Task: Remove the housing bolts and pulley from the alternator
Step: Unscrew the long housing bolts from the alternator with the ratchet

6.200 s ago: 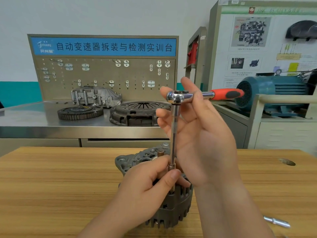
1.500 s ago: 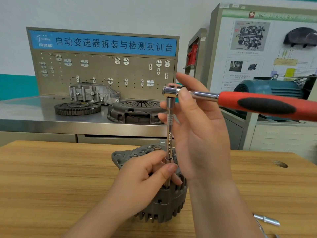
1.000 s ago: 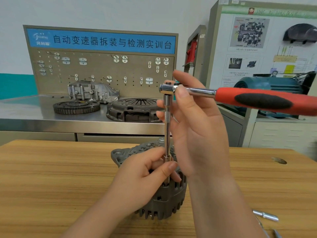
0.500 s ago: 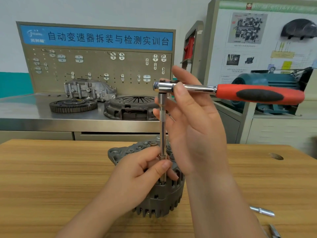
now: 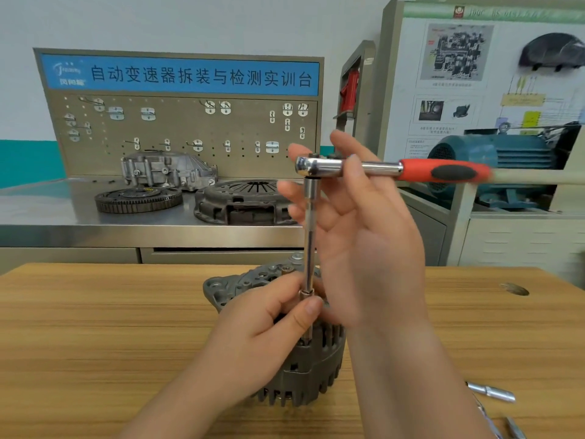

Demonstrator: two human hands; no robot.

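In the head view, the alternator stands on end near the middle of the wooden tabletop, with its finned body toward the camera. A ratchet sits above it on a long extension bar that runs straight down into the housing rim.

The left hand pinches the bottom of the bar between thumb and fingers, just above the housing, and this grip looks the same as a second ago. The right hand is half spread. A couple of fingers are curled over the ratchet's steel neck beside the head, and the rest are fanned out loosely.

The change is in the handle. A second and a half ago the red grip swung out toward the camera, at about 4 o'clock. Now it points to 3 o'clock and its far end is blurred, so it is mid-swing. About six seconds ago it lay further back still.

To my eye this back-and-forth is ratcheting on one housing bolt, so the loosening is under way but not finished. I cannot tell how far that bolt has backed out. The pulley is not visible and is presumably underneath.

A loose steel socket piece lies on the tabletop at 4 o'clock from the alternator, well apart from it.
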